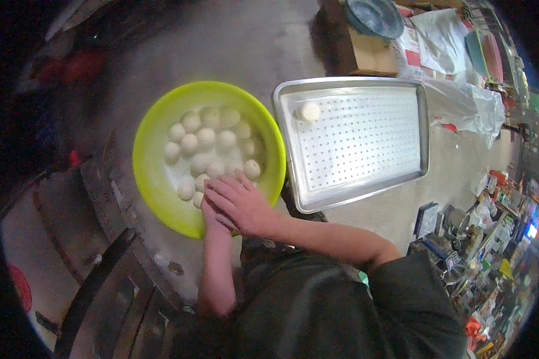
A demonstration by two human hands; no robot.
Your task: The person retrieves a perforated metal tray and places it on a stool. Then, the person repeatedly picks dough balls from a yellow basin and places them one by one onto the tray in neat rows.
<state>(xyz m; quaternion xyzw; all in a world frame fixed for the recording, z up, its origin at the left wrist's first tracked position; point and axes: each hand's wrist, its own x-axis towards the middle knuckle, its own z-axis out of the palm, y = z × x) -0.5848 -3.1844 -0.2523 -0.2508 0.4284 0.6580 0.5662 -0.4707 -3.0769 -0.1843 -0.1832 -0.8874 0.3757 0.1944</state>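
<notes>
Over the near rim of a lime-green plastic basin (146, 186), my right hand (242, 204) lies across my left hand (214, 216), palm over palm. Whatever may be between the palms is hidden. Several pale, flour-dusted balls, apparently dough (205, 137), sit inside the basin on white powder. A few of them lie just beyond my fingertips, partly covered by the hands. To the right stands a perforated metal tray (364, 139), its edge close against the basin. One pale round piece (308, 112) rests in the tray's far left corner.
Beyond the tray are a cardboard box (373, 56) with a grey-blue basin (375, 18) on it, and plastic bags (467, 103). Crowded goods (480, 242) fill the far right. A dark chair-like frame (99, 287) stands at the lower left.
</notes>
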